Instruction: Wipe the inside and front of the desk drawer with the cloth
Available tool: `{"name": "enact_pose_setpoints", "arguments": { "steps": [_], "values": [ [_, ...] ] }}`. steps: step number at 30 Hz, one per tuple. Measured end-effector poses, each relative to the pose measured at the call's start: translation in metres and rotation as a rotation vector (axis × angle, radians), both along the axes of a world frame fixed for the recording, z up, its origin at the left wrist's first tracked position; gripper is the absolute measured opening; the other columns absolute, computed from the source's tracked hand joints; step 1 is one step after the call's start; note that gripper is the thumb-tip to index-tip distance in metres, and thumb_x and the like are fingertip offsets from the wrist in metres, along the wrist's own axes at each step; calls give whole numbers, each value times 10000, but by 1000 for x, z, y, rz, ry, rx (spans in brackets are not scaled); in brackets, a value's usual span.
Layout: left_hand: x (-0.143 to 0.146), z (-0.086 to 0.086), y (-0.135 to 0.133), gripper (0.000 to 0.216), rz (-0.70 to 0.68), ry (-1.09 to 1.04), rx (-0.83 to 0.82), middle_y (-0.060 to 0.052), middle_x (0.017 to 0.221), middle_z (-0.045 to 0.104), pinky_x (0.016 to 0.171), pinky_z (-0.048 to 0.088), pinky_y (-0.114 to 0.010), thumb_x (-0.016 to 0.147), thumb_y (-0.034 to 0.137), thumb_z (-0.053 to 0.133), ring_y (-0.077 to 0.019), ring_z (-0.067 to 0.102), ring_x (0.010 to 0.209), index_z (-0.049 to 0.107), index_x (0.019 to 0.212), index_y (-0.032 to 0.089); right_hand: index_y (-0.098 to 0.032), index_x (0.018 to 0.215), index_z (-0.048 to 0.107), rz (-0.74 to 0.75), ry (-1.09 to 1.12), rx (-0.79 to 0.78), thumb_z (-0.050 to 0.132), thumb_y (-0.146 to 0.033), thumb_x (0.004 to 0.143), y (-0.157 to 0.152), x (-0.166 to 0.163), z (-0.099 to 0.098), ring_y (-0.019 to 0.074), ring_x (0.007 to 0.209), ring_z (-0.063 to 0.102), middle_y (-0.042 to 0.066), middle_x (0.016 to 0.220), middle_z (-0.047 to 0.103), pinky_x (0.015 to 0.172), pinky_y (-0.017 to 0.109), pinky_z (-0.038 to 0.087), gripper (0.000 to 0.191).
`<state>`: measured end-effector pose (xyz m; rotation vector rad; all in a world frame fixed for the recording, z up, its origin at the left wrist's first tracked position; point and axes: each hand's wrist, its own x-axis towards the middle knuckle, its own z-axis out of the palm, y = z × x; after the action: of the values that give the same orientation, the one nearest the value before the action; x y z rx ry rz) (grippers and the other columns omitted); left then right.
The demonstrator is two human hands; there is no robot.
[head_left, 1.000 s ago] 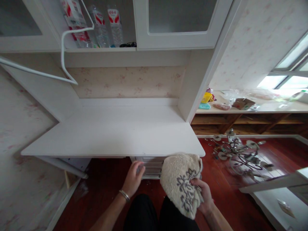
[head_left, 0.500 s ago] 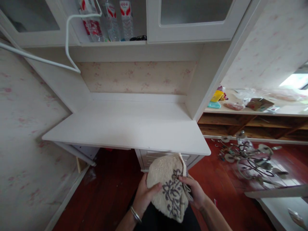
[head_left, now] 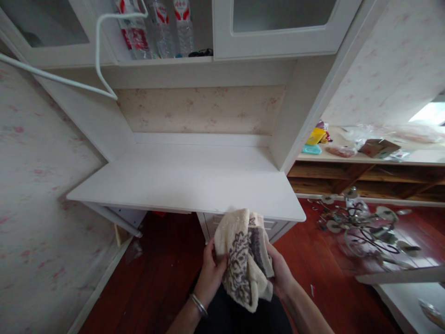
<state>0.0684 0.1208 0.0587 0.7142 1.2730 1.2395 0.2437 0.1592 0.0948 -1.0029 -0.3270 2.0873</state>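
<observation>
A cream towel [head_left: 229,227] with a dark scroll pattern is bunched in folds before the front edge of a white desk [head_left: 194,181]. My left hand [head_left: 212,271] grips its left side, thumb on top and fingers partly hidden beneath the cloth. On the other side, my right hand [head_left: 280,271] is closed on the towel's right folds, where its fingertips are mostly covered. The towel is held over my lap, its top reaching the level of the desk edge.
White drawers [head_left: 215,222] stand under the desk. Overhead, a white metal bar [head_left: 99,51] juts in near a shelf with plastic bottles [head_left: 162,30]. A dismantled chandelier [head_left: 368,222] lies on the red floor at right, below a wooden shelf unit [head_left: 333,174] bearing a cardboard box [head_left: 378,147].
The towel's right part has been opened out and folded over, showing a grey-brown band and more folds. My right hand has moved slightly along its right edge. My left hand keeps its hold.
</observation>
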Motion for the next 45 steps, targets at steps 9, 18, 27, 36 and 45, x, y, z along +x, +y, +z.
{"name": "enact_pose_setpoints", "arguments": {
  "steps": [9,18,27,36,45],
  "values": [
    [15,25,-17,625,-66,52,122,-79,1362,473,1103,215,-305,626,278,767,-270,327,1329,571,1217,233,-192,1089,636,139,-140,334,740,-383,699,-14,-13,6,214,873,644,50,944,705,842,345,483,446],
    [3,-5,-2,473,41,-567,-182,-103,1037,692,920,462,-425,720,396,678,-280,635,995,632,1122,150,-154,972,671,129,-388,438,596,-507,799,10,1,14,212,804,642,52,855,705,757,327,492,400],
    [-45,-29,-21,302,88,-666,-318,-72,875,725,895,500,-358,705,310,681,-258,653,966,695,952,136,-204,980,643,-148,-669,487,705,-470,701,47,59,34,184,738,632,9,836,702,649,267,494,390],
    [-33,-39,-4,447,56,-607,-166,-71,1020,697,953,443,-386,722,349,712,-248,618,1043,611,1121,177,-183,843,645,12,-796,667,660,-503,722,73,48,69,180,699,588,14,739,665,619,264,467,343],
    [-66,13,7,492,165,-471,-50,-41,1121,666,975,437,-383,780,342,647,-220,616,1042,525,1247,242,-146,817,668,198,-540,608,778,-337,624,99,67,83,165,644,596,24,711,674,628,297,475,293]
  ]
}}
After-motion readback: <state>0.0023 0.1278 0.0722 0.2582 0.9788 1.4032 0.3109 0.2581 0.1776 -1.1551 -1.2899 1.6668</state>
